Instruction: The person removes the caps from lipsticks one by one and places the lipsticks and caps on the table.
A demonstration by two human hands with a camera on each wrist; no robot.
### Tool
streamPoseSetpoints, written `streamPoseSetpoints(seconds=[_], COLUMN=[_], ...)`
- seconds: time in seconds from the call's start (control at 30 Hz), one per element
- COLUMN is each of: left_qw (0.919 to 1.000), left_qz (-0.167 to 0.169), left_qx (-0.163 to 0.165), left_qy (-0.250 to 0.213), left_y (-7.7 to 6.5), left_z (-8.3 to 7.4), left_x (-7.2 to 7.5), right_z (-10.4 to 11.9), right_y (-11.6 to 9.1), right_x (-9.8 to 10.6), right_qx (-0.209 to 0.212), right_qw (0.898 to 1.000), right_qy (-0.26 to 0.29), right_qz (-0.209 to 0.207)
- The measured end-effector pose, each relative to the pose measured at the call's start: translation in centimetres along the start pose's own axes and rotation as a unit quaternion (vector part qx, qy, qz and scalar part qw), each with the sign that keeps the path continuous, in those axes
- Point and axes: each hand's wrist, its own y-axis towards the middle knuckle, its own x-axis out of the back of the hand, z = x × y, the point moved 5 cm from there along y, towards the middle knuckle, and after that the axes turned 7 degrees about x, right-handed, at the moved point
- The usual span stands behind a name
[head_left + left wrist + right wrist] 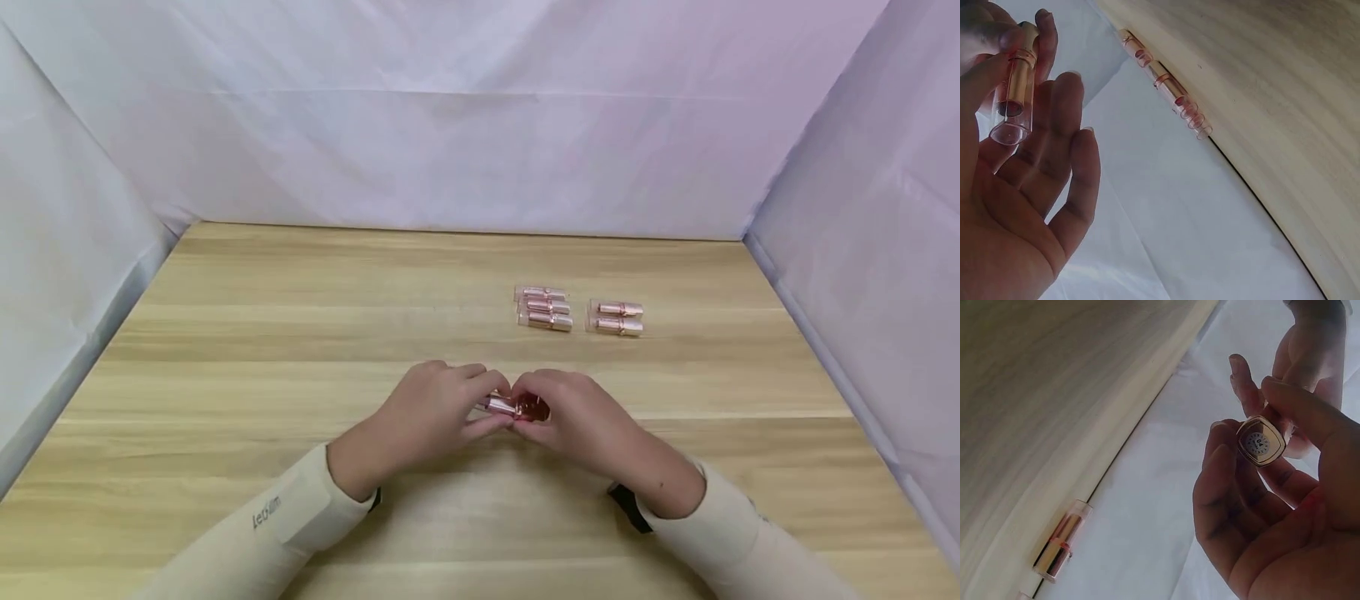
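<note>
A rose-gold lipstick (501, 405) with a clear cap is held between both hands above the middle of the table. My left hand (438, 408) pinches it from the left, around its clear-capped part. In the left wrist view, the see-through cap (1011, 128) of the lipstick points toward the camera, and several fingers stand away from it. From the other side, my right hand (581, 417) pinches the gold base with thumb and fingers. The right wrist view shows the base's end (1260, 442), with a round label reading 04.
Three similar lipsticks (547, 321) lie side by side on the wooden table (300, 333), beyond the hands. A pair of lipsticks (618, 326) lies just to their right. White cloth (450, 150) walls the table at the back and both sides.
</note>
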Motion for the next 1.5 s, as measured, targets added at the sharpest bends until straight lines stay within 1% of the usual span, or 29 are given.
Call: streamPoseSetpoints(seconds=[0.07,0.23,0.37,0.5,0.63,0.77,0.87,1.1,1.33,1.5], left_qw=[1.0000,0.9999,1.0000,0.9999,0.9999,0.9998,0.9998,0.9997,0.9996,0.9998], left_qz=[-0.003,0.009,0.002,-0.003,0.009,0.013,0.013,0.021,0.018,0.010], left_qx=[0.001,0.005,-0.004,-0.010,-0.004,0.005,0.006,0.004,0.008,0.004], left_qy=[0.005,0.007,0.005,0.007,0.008,0.011,0.012,0.012,0.020,0.016], left_y=[0.03,-0.03,0.05,0.14,0.06,0.17,0.30,0.32,0.10,-0.04], left_z=[0.03,0.12,0.13,0.11,0.22,0.36,0.30,0.19,0.14,0.04], left_x=[0.05,-0.06,0.06,0.20,0.12,0.21,0.35,0.21,-0.04,-0.30], right_z=[0.17,0.13,0.00,-0.11,-0.31,-0.44,-0.41,-0.37,-0.35,-0.27], right_y=[0.05,0.04,0.00,-0.04,-0.13,-0.07,-0.03,-0.08,-0.20,-0.34], right_x=[0.19,0.08,0.03,0.00,-0.23,-0.16,0.00,0.02,-0.05,-0.07], right_qx=[0.000,-0.010,-0.005,0.002,-0.010,-0.020,-0.024,-0.040,-0.045,-0.042], right_qw=[1.000,1.000,0.999,0.997,0.997,0.995,0.995,0.994,0.992,0.992], right_qy=[-0.004,-0.021,-0.053,-0.072,-0.078,-0.093,-0.098,-0.099,-0.110,-0.117], right_qz=[-0.004,0.007,0.003,0.001,0.015,0.015,0.014,0.029,0.030,0.029])
